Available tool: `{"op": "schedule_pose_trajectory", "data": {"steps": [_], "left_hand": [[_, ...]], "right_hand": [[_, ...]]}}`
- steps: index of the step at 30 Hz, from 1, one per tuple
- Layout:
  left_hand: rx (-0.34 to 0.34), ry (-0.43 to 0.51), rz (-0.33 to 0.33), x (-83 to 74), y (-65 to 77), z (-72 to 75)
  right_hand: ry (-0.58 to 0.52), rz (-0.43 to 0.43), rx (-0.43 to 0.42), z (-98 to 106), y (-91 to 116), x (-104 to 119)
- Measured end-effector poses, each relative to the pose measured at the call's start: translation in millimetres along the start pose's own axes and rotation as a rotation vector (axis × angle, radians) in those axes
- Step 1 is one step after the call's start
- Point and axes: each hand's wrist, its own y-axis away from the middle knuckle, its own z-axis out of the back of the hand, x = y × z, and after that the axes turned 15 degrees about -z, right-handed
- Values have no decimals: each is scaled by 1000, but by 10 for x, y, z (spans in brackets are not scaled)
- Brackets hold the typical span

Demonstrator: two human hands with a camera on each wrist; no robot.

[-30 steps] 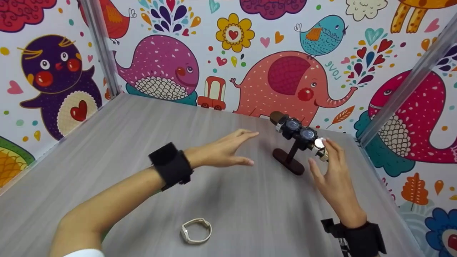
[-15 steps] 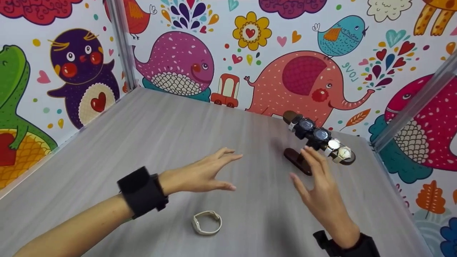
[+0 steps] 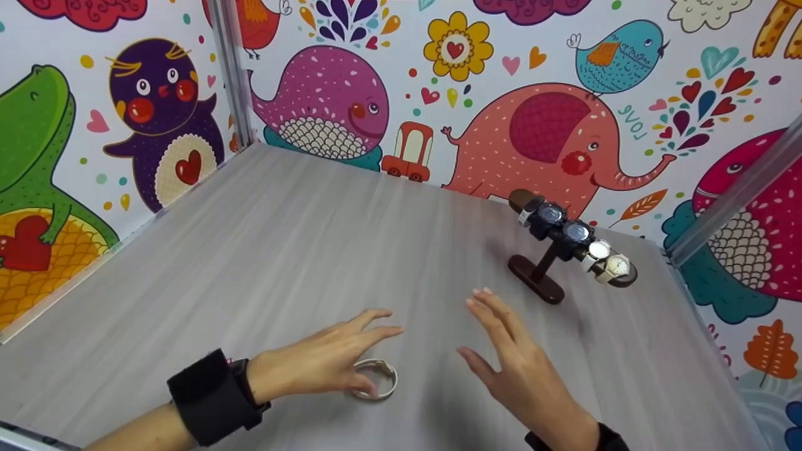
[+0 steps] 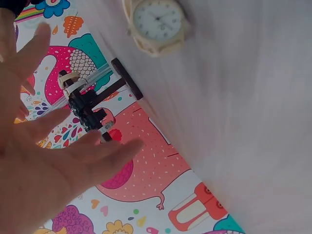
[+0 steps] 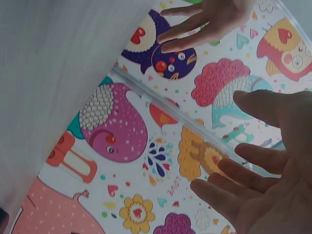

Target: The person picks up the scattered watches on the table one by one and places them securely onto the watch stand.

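Note:
A cream wristwatch [image 3: 393, 383] lies on the table, its strap forming a loop; its pale round dial [image 4: 158, 20] shows in the left wrist view. My left hand [image 3: 319, 357] hovers right by it with fingers spread, the thumb overlapping the watch in the head view. Farther right, my right hand [image 3: 523, 369] is held over the table with extended fingers and holds nothing. Behind it a dark brown T-shaped watch stand [image 3: 537, 280] carries several watches: black ones [image 3: 576, 232] toward its far end, a silver-faced one [image 3: 599, 250] and a cream-gold one [image 3: 617, 266] toward its near end.
The grey wood-grain table [image 3: 326, 238] meets cartoon-printed walls [image 3: 407, 69] at the back and sides. Metal corner posts [image 3: 232, 75] rise at the left and right. A metal edge [image 3: 31, 436] shows at the lower left.
Both hands have drawn back from around the watch stand toward the near side, the left one reaching the loose watch. The head view has shifted so the scene sits farther right.

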Motion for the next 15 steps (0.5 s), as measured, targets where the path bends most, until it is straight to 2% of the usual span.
{"op": "schedule_pose_trajectory", "data": {"steps": [4, 9, 15], "left_hand": [[12, -101, -57, -12, 48, -100], [31, -200, -100, 9, 87, -234], [57, -282, -128, 44, 1, -335]], "right_hand": [[-7, 69, 30, -82, 62, 73], [-19, 110, 70, -147, 118, 133], [-18, 114, 95, -150, 132, 156]]}}
